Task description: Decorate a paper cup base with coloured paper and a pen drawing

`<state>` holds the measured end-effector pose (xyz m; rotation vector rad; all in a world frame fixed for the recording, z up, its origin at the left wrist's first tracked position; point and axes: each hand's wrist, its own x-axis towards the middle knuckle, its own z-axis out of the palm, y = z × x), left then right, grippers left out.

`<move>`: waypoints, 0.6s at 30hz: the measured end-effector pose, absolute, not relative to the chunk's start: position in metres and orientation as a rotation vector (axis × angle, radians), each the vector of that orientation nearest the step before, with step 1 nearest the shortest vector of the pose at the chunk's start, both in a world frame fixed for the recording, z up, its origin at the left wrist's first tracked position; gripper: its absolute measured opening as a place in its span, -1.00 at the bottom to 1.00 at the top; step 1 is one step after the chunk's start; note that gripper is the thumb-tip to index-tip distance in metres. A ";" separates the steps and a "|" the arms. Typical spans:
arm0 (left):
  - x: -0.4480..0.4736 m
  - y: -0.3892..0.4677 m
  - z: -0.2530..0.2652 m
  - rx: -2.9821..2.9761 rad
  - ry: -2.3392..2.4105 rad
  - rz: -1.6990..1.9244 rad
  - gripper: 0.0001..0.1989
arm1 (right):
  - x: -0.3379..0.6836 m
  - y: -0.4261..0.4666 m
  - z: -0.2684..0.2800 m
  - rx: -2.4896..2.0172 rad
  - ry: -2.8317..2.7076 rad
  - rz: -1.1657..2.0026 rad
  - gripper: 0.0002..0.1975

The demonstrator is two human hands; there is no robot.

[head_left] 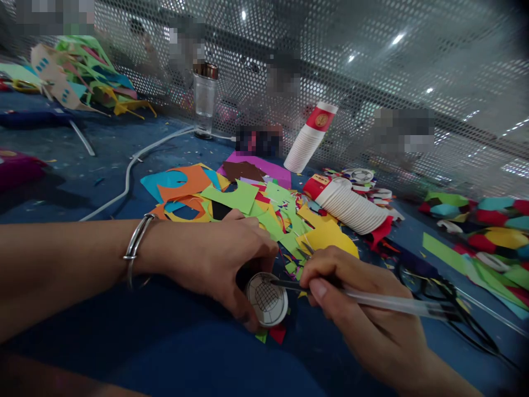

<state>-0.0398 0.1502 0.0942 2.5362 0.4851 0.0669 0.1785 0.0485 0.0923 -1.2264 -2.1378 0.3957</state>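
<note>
My left hand, with a silver bangle on its wrist, is wrapped round a paper cup whose round white base faces me. Dark lines form a grid on that base, with more lines running out toward the rim. Most of the cup's side is hidden by my fingers. In my right hand is a pen with a clear barrel, pinched between thumb and fingers. The pen's dark tip meets the base near its upper edge. Just beyond both hands lie cut coloured paper scraps.
Two stacks of paper cups, one leaning and one lying down, stand before a perforated metal screen. A glass bottle is behind a white cable. Black-framed glasses rest at right; paper crafts sit far left.
</note>
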 end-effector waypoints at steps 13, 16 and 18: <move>-0.039 0.150 0.096 2.542 0.470 0.073 -0.56 | 0.179 0.046 0.094 -1.210 -2.160 0.385 -0.82; -0.039 0.149 0.096 2.550 0.476 0.065 -0.56 | 0.178 0.048 0.095 -1.205 -2.166 0.372 -0.81; -0.039 0.150 0.095 2.554 0.462 0.080 -0.56 | 0.178 0.049 0.095 -1.209 -2.163 0.348 -0.80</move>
